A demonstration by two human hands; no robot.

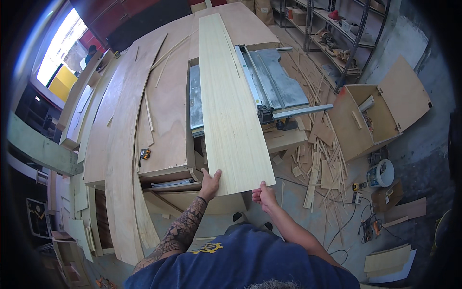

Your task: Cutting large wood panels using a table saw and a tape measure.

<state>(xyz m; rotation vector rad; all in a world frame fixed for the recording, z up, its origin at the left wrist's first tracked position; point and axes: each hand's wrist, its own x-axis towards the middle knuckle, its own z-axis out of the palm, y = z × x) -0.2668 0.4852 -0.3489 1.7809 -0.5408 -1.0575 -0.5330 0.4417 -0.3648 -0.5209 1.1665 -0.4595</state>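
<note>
Left hand [209, 186], right hand [265, 197], you're pinching the long board [229, 120] at its near end; it runs far.

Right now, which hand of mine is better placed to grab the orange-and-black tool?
Likely your left hand: it's at the left edge of the pale board, the side where the tool lies. Your right hand is farther, by the near right corner.

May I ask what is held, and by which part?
A long board, by its near end: left grip at left edge, right grip near right corner.
</note>
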